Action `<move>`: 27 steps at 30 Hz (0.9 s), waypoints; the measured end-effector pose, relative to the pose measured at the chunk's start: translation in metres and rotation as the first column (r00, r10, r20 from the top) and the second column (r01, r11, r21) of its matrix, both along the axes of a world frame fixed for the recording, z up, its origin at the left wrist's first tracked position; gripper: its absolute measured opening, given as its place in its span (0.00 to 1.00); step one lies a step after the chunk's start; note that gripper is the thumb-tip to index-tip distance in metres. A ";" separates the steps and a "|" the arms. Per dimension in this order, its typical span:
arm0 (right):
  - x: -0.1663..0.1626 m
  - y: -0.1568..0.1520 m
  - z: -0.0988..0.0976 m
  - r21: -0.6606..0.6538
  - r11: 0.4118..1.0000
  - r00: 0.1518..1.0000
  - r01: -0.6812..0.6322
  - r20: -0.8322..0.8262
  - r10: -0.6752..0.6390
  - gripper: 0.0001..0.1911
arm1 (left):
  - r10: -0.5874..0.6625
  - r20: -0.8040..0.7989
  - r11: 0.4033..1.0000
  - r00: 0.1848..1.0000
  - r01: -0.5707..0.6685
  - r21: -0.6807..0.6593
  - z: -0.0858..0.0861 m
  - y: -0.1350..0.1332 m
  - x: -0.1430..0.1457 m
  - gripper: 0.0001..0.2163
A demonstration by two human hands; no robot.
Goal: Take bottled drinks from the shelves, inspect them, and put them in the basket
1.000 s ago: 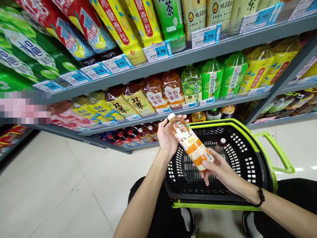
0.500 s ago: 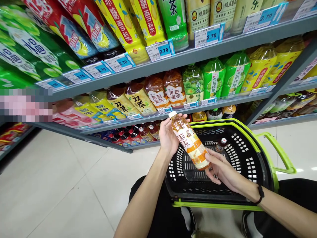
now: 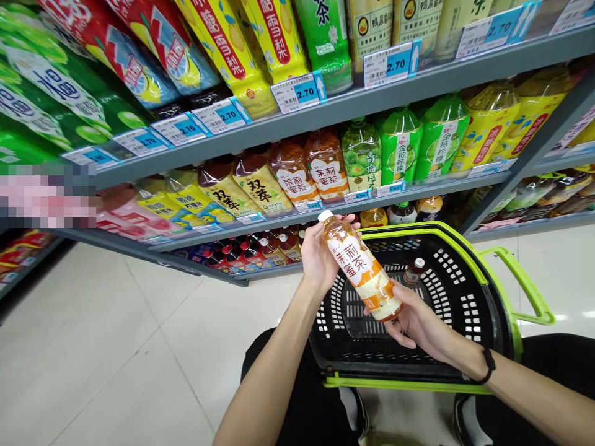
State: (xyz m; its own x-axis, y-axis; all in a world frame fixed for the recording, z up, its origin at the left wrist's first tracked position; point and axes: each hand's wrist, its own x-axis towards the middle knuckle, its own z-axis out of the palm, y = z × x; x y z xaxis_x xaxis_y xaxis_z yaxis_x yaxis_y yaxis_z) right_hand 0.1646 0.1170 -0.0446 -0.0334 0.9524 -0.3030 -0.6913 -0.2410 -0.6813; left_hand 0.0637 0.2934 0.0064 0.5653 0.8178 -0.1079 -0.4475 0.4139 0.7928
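Hands, left (image 3: 320,251) and right (image 3: 418,322), both clasp a bottle (image 3: 360,266) labelled 茉莉蜜茶, beneath 2.70 price tags (image 3: 297,93).

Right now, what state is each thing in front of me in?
tea bottle: capped, tilted, held up.
left hand: gripping its upper part.
right hand: cupping its base.
basket: open, one small bottle inside.
shelf bottles: lined up in rows.
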 end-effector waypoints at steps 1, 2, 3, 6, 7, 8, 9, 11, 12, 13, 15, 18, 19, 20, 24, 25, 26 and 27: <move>0.000 -0.001 -0.001 -0.005 1.000 1.000 0.002 0.007 -0.002 0.26 | -0.002 0.000 1.000 1.000 0.002 0.002 0.000 0.000 0.000 0.17; -0.001 -0.002 -0.002 -0.008 1.000 1.000 0.004 0.015 -0.004 0.27 | -0.005 0.002 1.000 1.000 0.005 0.001 0.001 0.000 0.000 0.17; -0.001 -0.002 -0.003 -0.010 1.000 1.000 0.006 0.026 -0.005 0.28 | -0.009 0.005 1.000 1.000 0.009 -0.002 0.001 0.000 -0.001 0.17; 0.000 -0.002 -0.005 -0.005 1.000 0.999 0.007 0.050 -0.007 0.26 | -0.023 0.009 1.000 1.000 0.024 -0.010 0.001 0.001 -0.002 0.19; 0.001 -0.002 -0.005 0.000 1.000 0.999 0.012 0.050 -0.012 0.24 | -0.026 0.010 1.000 1.000 0.027 -0.010 0.001 0.001 -0.002 0.19; 0.002 -0.001 -0.005 0.003 1.000 0.999 0.019 0.047 -0.019 0.24 | -0.030 0.013 1.000 0.999 0.030 -0.009 0.001 0.002 -0.003 0.19; 0.003 0.000 -0.004 0.002 1.000 0.999 0.029 0.040 -0.029 0.23 | -0.031 0.018 0.999 0.999 0.031 -0.006 0.001 0.003 -0.003 0.19; 0.005 0.002 -0.004 -0.013 0.999 0.999 0.049 0.019 -0.049 0.24 | -0.025 0.031 1.000 0.999 0.025 -0.006 0.000 0.004 -0.004 0.17; 0.006 0.003 -0.004 -0.027 0.998 0.998 0.056 0.007 -0.056 0.25 | -0.019 0.036 1.000 0.999 0.020 -0.010 0.000 0.004 -0.004 0.17; 0.007 0.003 -0.004 -0.042 0.997 0.998 0.061 -0.005 -0.061 0.26 | -0.017 0.038 1.000 0.999 0.017 -0.015 0.000 0.005 -0.004 0.16; 0.007 0.004 -0.005 -0.070 0.996 0.998 0.062 -0.022 -0.063 0.28 | -0.018 0.032 1.000 0.999 0.019 -0.022 0.000 0.005 -0.004 0.16; 0.007 0.004 -0.004 -0.102 0.993 0.998 0.053 -0.037 -0.057 0.32 | -0.029 0.011 0.999 1.000 0.029 -0.017 -0.001 0.004 -0.004 0.16; 0.006 0.004 -0.002 -0.105 0.993 0.997 0.055 -0.040 -0.060 0.32 | -0.031 0.005 0.999 1.000 0.031 -0.013 -0.001 0.004 -0.003 0.16; 0.006 0.004 0.000 -0.101 0.993 0.997 0.063 -0.039 -0.067 0.33 | -0.032 -0.001 0.999 1.000 0.032 -0.006 -0.001 0.004 -0.003 0.16; 0.004 0.004 0.004 -0.095 0.992 0.996 0.087 0.020 -0.086 0.33 | -0.047 -0.065 0.987 0.997 0.056 0.148 -0.003 0.008 -0.005 0.16; 0.003 0.004 0.001 -0.108 0.991 0.996 0.075 0.047 -0.070 0.34 | -0.063 -0.102 0.971 0.993 0.085 0.221 -0.004 0.010 -0.006 0.18; 0.001 0.004 -0.004 -0.122 0.991 0.995 0.060 0.087 -0.049 0.35 | -0.082 -0.156 0.947 0.984 0.126 0.296 -0.005 0.013 -0.008 0.20; 0.000 0.004 -0.010 -0.130 0.990 0.990 0.047 0.142 -0.028 0.36 | -0.095 -0.223 0.917 0.970 0.173 0.359 -0.007 0.015 -0.010 0.21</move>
